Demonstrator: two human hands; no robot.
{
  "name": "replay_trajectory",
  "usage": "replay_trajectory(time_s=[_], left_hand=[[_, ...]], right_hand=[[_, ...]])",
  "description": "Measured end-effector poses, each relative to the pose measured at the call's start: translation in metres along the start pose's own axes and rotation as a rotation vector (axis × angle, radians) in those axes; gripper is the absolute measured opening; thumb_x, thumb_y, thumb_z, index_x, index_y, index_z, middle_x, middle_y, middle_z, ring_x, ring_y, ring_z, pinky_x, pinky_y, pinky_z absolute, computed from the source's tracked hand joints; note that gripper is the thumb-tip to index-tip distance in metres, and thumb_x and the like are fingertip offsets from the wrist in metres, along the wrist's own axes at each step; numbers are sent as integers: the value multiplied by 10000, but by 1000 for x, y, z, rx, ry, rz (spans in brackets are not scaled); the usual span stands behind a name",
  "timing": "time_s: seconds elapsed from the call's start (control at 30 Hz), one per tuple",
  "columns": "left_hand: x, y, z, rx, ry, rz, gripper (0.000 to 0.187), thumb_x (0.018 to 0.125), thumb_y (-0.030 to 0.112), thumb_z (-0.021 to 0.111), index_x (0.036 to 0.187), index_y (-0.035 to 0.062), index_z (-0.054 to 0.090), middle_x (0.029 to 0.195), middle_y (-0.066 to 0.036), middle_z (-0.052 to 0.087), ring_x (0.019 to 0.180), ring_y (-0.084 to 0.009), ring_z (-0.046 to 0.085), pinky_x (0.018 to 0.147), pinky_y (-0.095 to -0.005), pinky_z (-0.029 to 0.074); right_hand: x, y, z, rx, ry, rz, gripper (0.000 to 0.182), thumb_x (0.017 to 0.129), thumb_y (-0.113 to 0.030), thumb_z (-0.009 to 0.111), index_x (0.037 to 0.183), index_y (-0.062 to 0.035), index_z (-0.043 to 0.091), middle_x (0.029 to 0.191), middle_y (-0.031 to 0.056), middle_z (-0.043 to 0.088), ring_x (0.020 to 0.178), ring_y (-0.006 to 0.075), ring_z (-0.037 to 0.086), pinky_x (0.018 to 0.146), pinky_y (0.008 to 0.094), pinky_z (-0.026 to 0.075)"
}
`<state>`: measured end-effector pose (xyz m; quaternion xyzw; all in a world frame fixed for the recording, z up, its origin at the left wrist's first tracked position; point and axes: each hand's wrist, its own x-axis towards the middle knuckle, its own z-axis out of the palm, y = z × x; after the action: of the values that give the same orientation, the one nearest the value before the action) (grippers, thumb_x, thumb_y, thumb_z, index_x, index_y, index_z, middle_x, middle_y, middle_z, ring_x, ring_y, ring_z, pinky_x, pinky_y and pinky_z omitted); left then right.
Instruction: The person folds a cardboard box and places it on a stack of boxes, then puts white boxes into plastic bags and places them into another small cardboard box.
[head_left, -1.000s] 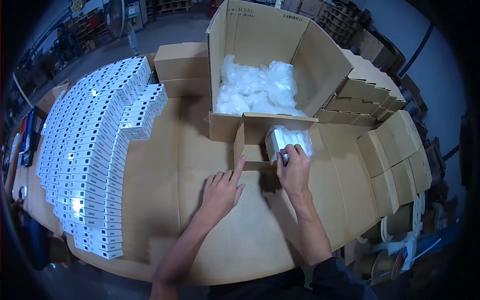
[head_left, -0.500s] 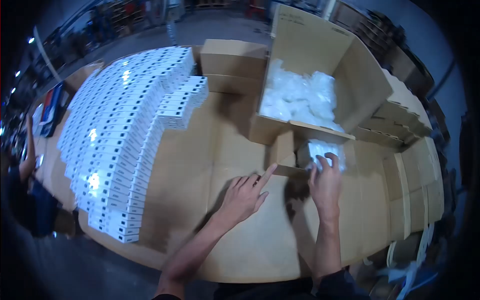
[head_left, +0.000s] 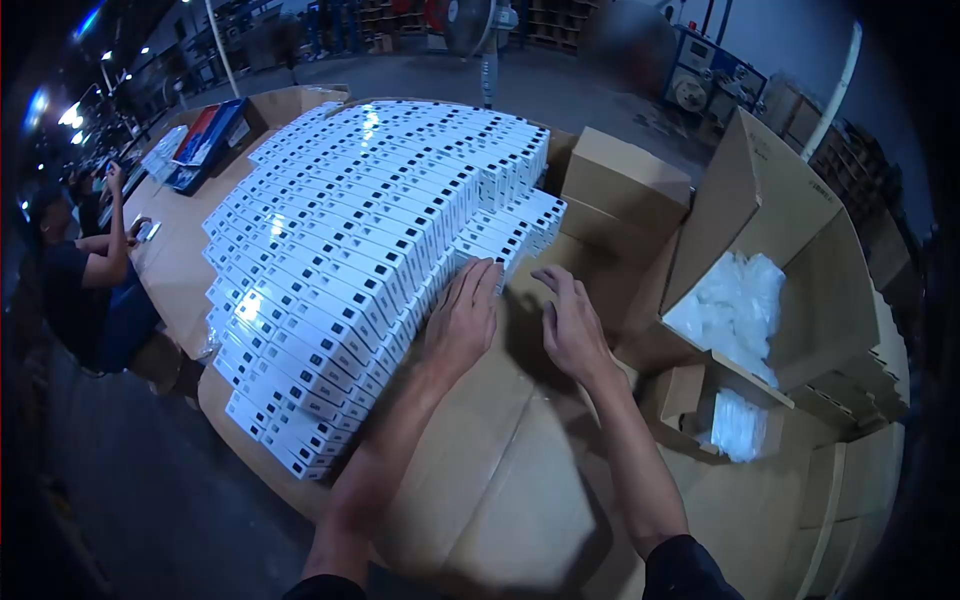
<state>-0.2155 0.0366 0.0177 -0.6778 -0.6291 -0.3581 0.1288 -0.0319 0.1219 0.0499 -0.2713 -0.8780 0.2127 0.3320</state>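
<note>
Long rows of small white boxes [head_left: 350,250] stand packed together on the cardboard-covered table [head_left: 470,470]. At the right edge of these rows my left hand [head_left: 465,315] lies against the boxes, fingers stretched out, grasping nothing that I can see. Just to the right, my right hand [head_left: 572,325] is raised over the cardboard with its fingers apart and nothing in it, near the end of the shorter rows. A small open carton [head_left: 680,405] with plastic-wrapped items [head_left: 738,425] sits further right.
Behind the small carton stands a large open box [head_left: 820,240] holding clear plastic bags [head_left: 735,305]. A closed-looking carton [head_left: 625,180] is at the back. Flattened or stacked cardboard [head_left: 850,480] lies at right. Another person [head_left: 90,270] sits at far left, by a blue-red box [head_left: 210,140].
The view has turned left. Both hands have moved from beside the small carton to the white boxes; my right hand has left the wrapped items.
</note>
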Motion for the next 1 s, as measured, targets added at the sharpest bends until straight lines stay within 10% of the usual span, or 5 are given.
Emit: replay_trajectory(time_s=[0.57, 0.8, 1.0], left_hand=[[-11, 1, -14, 66, 127, -63, 372, 745, -35, 779, 1102, 27, 691, 1149, -132, 605, 1138, -352, 581, 991, -452, 474], [-8, 110, -65, -138, 230, 129, 449, 684, -123, 802, 1101, 9, 700, 1201, -150, 583, 1191, -375, 586, 986, -473, 529], [34, 208, -65, -538, -43, 268, 530, 718, -81, 790, 1222, 24, 664, 1250, -144, 569, 1190, -359, 590, 983, -454, 532]], right_hand=[[12, 6, 4, 141, -54, 60, 609, 971, -27, 529, 1545, -42, 324, 1438, 276, 515, 1300, 467, 516, 1094, 500, 433], [-57, -48, -101, 1065, -276, 406, 464, 1094, -301, 549, 1521, -145, 455, 1113, 36, 614, 968, 108, 597, 778, 287, 577], [-113, -45, -174, 878, 105, 338, 192, 1073, -134, 576, 1215, -24, 646, 1115, 43, 647, 948, 106, 653, 783, 284, 579]])
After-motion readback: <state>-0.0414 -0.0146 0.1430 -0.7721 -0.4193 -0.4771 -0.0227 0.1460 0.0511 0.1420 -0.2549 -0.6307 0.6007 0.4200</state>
